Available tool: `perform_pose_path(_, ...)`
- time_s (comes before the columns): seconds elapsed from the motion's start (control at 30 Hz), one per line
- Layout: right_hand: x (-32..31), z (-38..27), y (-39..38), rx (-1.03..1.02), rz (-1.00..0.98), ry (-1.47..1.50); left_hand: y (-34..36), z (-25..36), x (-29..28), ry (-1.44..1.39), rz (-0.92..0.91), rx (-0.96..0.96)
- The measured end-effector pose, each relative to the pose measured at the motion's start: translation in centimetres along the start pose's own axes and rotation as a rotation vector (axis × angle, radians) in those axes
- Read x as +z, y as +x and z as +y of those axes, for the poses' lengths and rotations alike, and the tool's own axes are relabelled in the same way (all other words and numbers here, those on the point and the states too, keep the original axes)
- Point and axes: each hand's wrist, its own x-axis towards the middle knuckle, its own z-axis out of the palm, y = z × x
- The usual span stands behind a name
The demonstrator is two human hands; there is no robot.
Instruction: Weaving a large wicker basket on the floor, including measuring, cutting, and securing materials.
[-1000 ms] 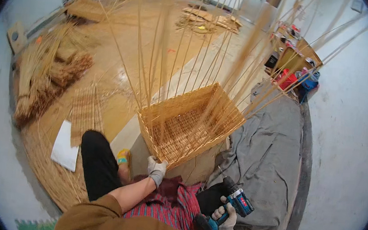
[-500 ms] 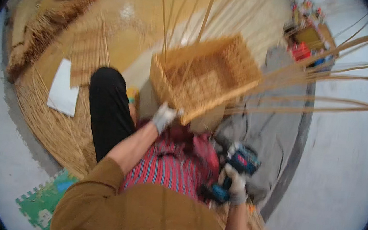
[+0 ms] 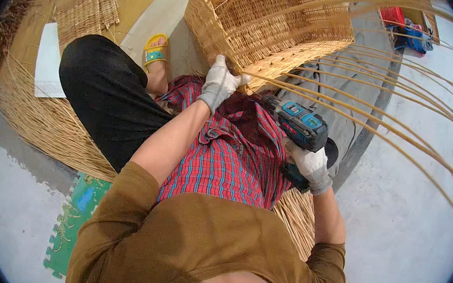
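A rectangular wicker basket (image 3: 211, 26) lies tilted ahead of my lap, its woven inside showing and long loose canes (image 3: 384, 111) trailing off to the right. My left hand (image 3: 219, 85), in a white glove, is closed on the basket's near corner, with the thumb up along the outer wall. In my gloved right hand (image 3: 310, 161) is a blue-and-black pistol-grip power tool (image 3: 300, 124). Its nose points at the basket's near edge; whether the two touch, I cannot tell. The trigger finger is hidden behind the tool's body.
A red checked cloth (image 3: 224, 166) covers my lap. Bundled canes (image 3: 45, 133) lie at the left, near a white sheet (image 3: 50, 62) and a woven panel (image 3: 86, 5). A grey cloth (image 3: 348, 85) spreads at the right. A red container (image 3: 392, 15) stands at the far right.
My right hand has brought the power tool up from the lower right to the basket's near corner. My left hand stays on that corner. The whole view has shifted, and the basket shows higher.
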Motion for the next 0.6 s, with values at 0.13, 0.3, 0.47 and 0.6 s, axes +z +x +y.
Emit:
perform_pose_path(0.13,-0.1,0.3,0.2,0.020,-0.034,0.018,0.2,-1.1,0.5,-0.599,-0.026,-0.176)
perform_pose_path(0.3,-0.3,-0.2,0.6,0.111,-0.043,0.047,1.1,-2.2,0.8,-0.449,-0.060,-0.137)
perform_pose_path(0.47,-0.6,-1.6,0.3,0.636,-0.091,0.099,1.5,-3.9,1.2,-0.758,-0.078,-0.172)
perform_pose_path(0.6,-0.9,-2.0,1.4,0.017,-0.066,-0.167,1.5,-3.6,1.3,-0.627,-0.144,-0.177)
